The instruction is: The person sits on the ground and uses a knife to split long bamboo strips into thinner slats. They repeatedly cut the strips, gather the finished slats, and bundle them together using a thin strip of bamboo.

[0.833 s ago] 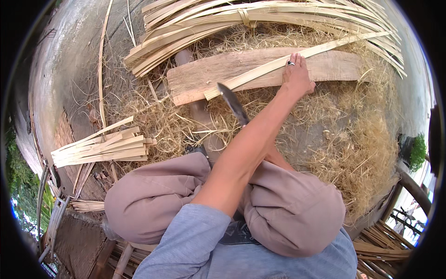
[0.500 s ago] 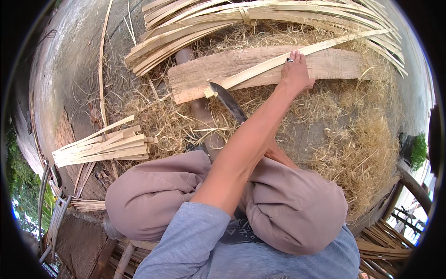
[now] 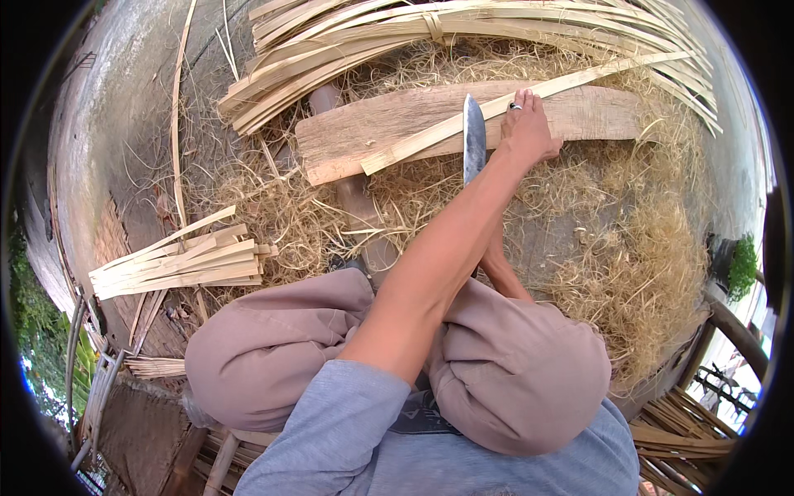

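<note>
The pale wooden strip lies slantwise across the plank, its left end near, its right end poking past the far edge; the left hand rests on it, fingers almost straight and not wrapped round, likely so it cannot slide; the plank seems to give it a firm bed; the knife crosses just left of that hand; the right hand hides behind the left forearm, so I cannot tell its grip.
</note>
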Demonstrator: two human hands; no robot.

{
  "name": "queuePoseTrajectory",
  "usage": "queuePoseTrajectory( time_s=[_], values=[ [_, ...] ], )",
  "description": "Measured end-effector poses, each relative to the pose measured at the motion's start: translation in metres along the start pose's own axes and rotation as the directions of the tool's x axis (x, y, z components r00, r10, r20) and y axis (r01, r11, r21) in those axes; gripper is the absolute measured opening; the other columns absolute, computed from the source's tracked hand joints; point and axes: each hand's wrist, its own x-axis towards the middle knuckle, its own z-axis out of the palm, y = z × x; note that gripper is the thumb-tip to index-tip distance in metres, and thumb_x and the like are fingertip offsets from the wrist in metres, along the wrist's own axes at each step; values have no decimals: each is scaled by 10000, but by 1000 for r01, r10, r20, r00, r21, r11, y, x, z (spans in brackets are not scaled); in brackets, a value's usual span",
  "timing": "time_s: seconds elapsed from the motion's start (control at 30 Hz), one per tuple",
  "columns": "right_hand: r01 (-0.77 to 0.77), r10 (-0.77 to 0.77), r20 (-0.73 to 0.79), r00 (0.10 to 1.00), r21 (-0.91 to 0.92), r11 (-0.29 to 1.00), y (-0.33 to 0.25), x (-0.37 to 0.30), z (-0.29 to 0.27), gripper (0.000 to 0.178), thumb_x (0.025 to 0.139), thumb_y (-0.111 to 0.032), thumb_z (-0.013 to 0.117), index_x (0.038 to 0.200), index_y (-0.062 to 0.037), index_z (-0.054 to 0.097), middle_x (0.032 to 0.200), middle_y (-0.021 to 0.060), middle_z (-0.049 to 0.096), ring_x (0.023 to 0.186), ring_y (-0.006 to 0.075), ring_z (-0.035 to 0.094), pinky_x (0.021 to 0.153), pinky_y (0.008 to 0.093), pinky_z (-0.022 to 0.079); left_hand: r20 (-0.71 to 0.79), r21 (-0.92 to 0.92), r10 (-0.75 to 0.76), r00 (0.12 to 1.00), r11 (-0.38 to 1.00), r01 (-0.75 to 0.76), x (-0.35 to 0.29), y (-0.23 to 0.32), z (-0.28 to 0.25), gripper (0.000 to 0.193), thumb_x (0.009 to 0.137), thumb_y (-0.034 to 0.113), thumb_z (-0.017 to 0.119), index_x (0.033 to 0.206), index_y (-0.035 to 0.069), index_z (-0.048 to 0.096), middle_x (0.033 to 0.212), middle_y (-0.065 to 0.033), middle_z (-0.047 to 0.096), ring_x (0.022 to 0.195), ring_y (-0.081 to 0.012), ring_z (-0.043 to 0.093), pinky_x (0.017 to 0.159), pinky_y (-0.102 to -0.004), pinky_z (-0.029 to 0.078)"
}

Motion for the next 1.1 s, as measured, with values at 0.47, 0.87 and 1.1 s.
queuePoseTrajectory(
  time_s=[0.47,0.87,1.1],
  values=[
    [79,-34,202,979,-222,972,0,-4,-8,340,904,-221,717,1142,-2,612,1054,153,650,985,277,619,914,423,489,-52,-26,30,998,999,-31,1,-4,3,1056,845,537,663,1556,-104,215,1652,-258,198,1553,-369,160,1264,-387,212],
    [80,-61,102,993,-185,980,10,2,18,324,910,-219,707,1129,6,624,1009,151,665,934,268,635,862,412,497,37,-76,8,999,997,-6,5,-8,-9,1019,857,521,643,1562,-84,224,1657,-252,184,1553,-343,176,1249,-396,272],
    [74,-59,82,995,-193,978,7,5,17,316,913,-217,701,1122,10,632,983,150,673,904,263,644,832,405,502,14,-56,12,1000,998,-11,0,-5,-11,997,848,506,640,1548,-91,254,1650,-260,202,1546,-364,190,1246,-397,279]
  ],
)
